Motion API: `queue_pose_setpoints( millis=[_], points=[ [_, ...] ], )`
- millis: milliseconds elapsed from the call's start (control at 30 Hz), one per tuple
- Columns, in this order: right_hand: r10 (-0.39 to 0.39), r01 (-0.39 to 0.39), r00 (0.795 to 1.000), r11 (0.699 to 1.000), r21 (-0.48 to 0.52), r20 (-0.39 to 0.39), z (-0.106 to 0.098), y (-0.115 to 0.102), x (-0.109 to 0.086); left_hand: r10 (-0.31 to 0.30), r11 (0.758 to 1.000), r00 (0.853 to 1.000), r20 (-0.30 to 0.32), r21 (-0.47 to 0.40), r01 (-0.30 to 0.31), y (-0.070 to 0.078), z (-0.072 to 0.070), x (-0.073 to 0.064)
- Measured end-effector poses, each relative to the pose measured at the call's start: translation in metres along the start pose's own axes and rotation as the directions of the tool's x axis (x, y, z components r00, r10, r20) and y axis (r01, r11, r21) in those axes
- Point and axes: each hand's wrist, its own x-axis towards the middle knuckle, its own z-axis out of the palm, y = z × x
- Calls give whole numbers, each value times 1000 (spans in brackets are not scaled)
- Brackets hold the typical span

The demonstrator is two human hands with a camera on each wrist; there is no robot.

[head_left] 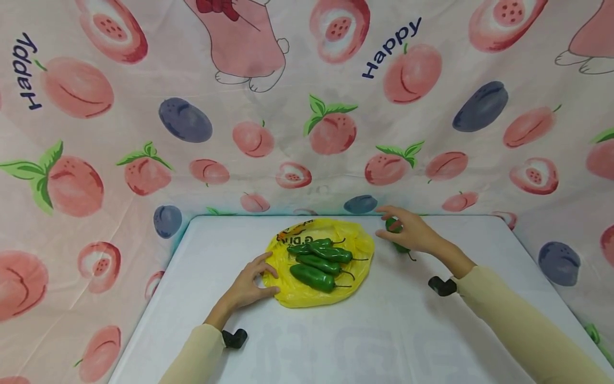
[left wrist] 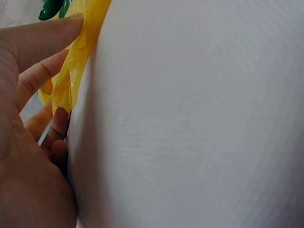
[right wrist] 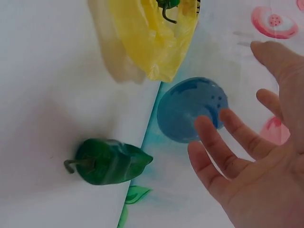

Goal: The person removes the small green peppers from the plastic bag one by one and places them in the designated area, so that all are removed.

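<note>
Several green peppers [head_left: 313, 278] lie side by side on a crumpled yellow plastic bag [head_left: 292, 298] with dark print, their stems pointing right. At the bag's left edge is my left hand [head_left: 248, 281], fingers spread; in the left wrist view its thumb [left wrist: 57, 35] touches the yellow plastic. My right hand [head_left: 413, 230] hovers over a lone green pepper [head_left: 401, 248] to the right of the bag, partly covering it in the head view. The right wrist view shows that pepper [right wrist: 111, 161] whole on the table, apart from the loosely spread fingers.
The peppers and bag are near the far edge of a white table [head_left: 336, 341]. Behind it hangs a cloth [head_left: 297, 122] printed with peaches and plums. A small black device [head_left: 235, 338] sits at the left wrist, another [head_left: 442, 286] at the right.
</note>
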Motion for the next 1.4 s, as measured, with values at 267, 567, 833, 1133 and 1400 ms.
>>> queue_pose_setpoints(
  millis=[267, 567, 833, 1133, 1400],
  points=[
    [-60, 57, 996, 997, 46, 69, 5, -12, 8, 9, 1000, 1000, -4, 3, -9, 0, 0, 0],
    [-66, 58, 989, 996, 67, 129, 15, -28, 20, 26, 1000, 1000, -12, 7, -26, -1, 0, -1],
    [-104, 84, 979, 990, 117, 176, 25, -39, 31, 12, 1000, 1000, -7, 5, -12, -1, 0, -1],
    [-144, 106, 960, 980, 166, 238, 46, -42, 42, 5, 1000, 1000, -5, -8, -5, -2, 0, 0],
    [-112, 66, 952, 984, 168, 286, 60, -43, 48, 18, 1000, 1000, -5, -10, -18, -3, 1, 1]
  ],
)
